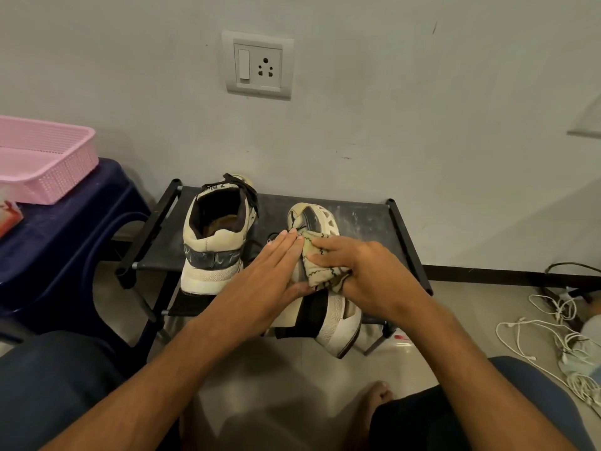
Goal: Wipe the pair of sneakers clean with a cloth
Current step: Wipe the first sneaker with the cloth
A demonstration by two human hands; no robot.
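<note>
Sneakers sit on a low black rack [367, 219] against a pale wall, with a person seated in front of it, knees either side. One sneaker [213, 245] stands upright on the rack's left half, heel toward the person, untouched by either hand. The other sneaker [328, 307] is tipped on its side at the rack's front edge, toe pointing to the wall and heel overhanging toward the person, probably turned this way to bring its side panel up for wiping.

The left hand [276, 275] lies flat and open along this sneaker, fingers straight, holding nothing; it appears to brace the sneaker so it does not slide off the edge. The right hand [354, 271] has its grip curled closed around a bunched pale cloth [320, 268] with dark zigzag stitching, pressing it onto the sneaker's upper just beside the left fingertips.

Judging by the pose, the tipped sneaker is mid-wipe and the upright one waits its turn.

To the left, a pink basket [45, 157] rests on a dark blue stool [65, 229]. White cables [553, 340] trail on the floor at right.
</note>
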